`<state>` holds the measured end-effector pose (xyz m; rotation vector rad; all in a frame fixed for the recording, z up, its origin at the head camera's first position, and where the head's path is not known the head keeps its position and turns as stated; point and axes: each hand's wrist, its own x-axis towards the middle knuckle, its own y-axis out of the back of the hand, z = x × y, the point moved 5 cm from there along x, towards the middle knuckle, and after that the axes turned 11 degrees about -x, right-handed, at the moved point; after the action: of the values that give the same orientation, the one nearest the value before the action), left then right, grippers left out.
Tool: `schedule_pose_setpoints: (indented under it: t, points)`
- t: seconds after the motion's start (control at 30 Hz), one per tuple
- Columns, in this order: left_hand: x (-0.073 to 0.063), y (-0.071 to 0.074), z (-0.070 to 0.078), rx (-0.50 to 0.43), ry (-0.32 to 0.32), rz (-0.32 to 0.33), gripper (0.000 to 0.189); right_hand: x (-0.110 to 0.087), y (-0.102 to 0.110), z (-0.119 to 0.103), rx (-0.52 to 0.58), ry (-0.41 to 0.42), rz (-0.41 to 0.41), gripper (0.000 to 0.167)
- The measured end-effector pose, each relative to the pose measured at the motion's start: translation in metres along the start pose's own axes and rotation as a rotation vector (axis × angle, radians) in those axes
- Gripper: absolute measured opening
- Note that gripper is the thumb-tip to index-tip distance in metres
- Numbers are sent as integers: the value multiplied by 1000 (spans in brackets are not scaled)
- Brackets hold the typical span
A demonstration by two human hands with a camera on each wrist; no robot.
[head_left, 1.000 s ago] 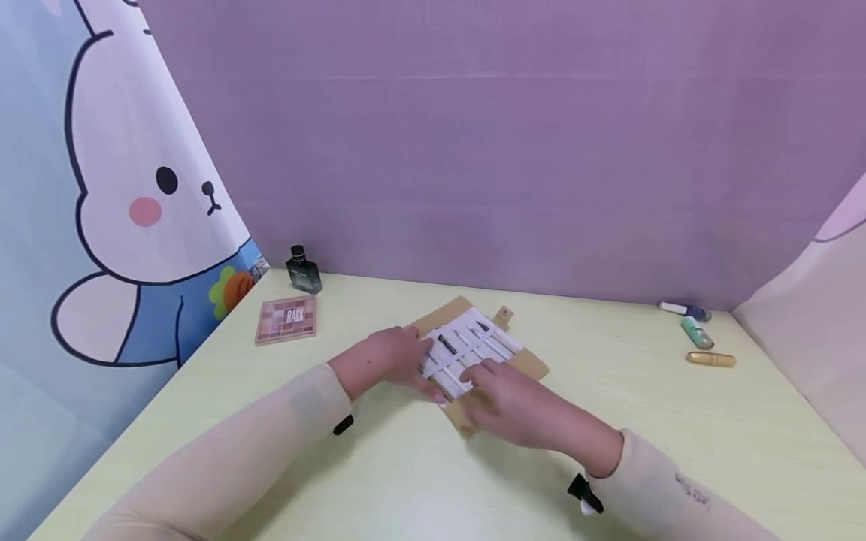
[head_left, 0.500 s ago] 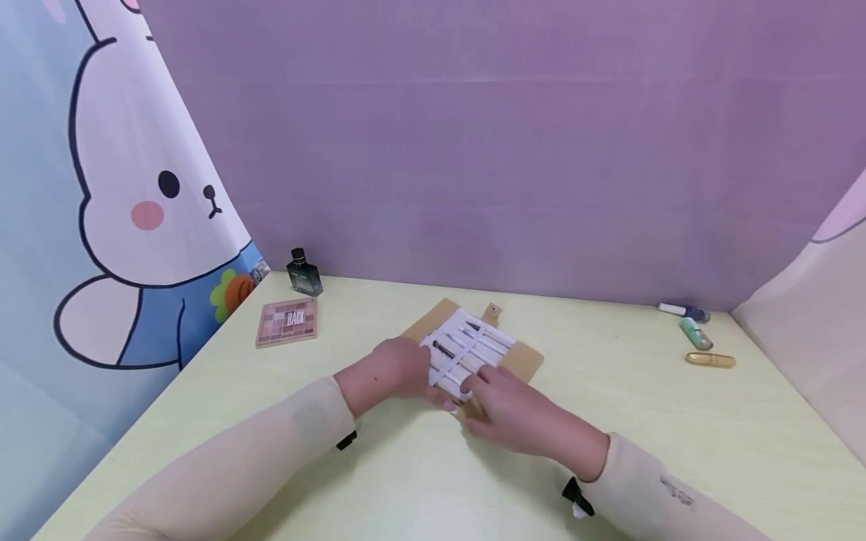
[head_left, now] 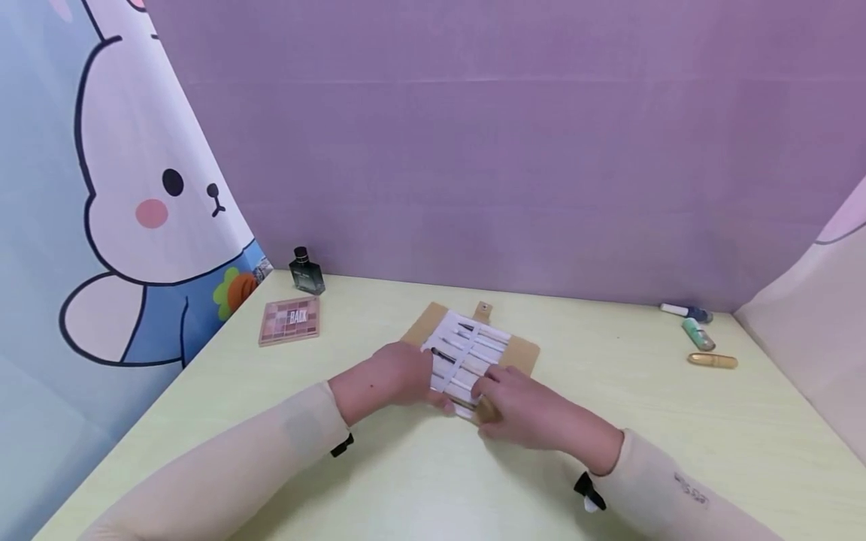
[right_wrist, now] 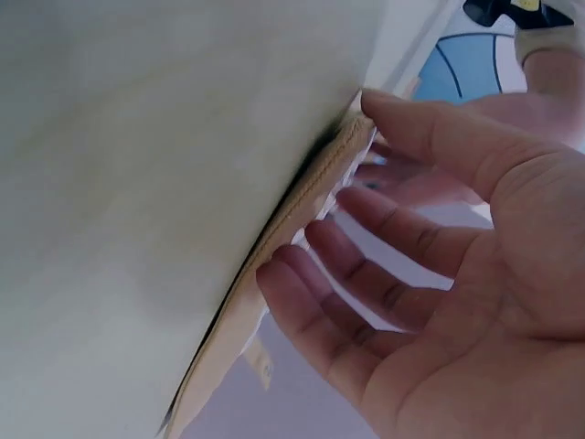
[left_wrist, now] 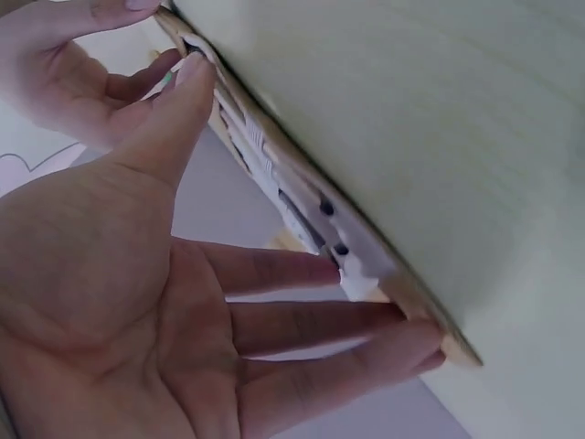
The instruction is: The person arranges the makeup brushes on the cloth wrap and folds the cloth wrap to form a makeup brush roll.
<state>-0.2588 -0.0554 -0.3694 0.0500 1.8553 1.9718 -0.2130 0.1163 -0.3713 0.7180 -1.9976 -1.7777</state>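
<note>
A tan makeup brush case (head_left: 522, 355) lies unfolded on the pale table, its white inside facing up. Several slim light-handled brushes (head_left: 482, 353) sit under a white band across it, some with dark tips. A snap tab (head_left: 483, 309) sticks out at the far edge. My left hand (head_left: 399, 373) holds the case's left edge, thumb near the close corner and fingers further along it. My right hand (head_left: 526, 409) grips the near right corner, with a bit of the tan flap bent up between thumb and fingers. In the right wrist view, the stitched edge (right_wrist: 297, 210) runs past my fingertips.
At the back left stand a dark perfume bottle (head_left: 307, 274) and a flat pink palette (head_left: 289, 321). Toward the right edge lie a dark bottle with a white cap (head_left: 690, 312), a green tube (head_left: 698, 334) and a gold tube (head_left: 713, 361). A purple cloth wall (head_left: 507, 150) rises behind.
The case has turned somewhat and shifted a little left, its tab moving left too. My right hand has come to bend up the near corner flap; my left hand stays on the left edge.
</note>
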Motion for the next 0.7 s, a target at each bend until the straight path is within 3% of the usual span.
schedule_pose_setpoints:
  t: [0.1,0.43,0.7]
  points:
    - [-5,1,-1,-2,-26,-10,93,-2,1,5,18,30,-6,41]
    - [-18,1,-2,-34,-130,-12,68,-11,3,23,-5,126,0,40]
    - [-27,1,-3,-32,-232,25,34,-19,5,38,-2,211,11,34]
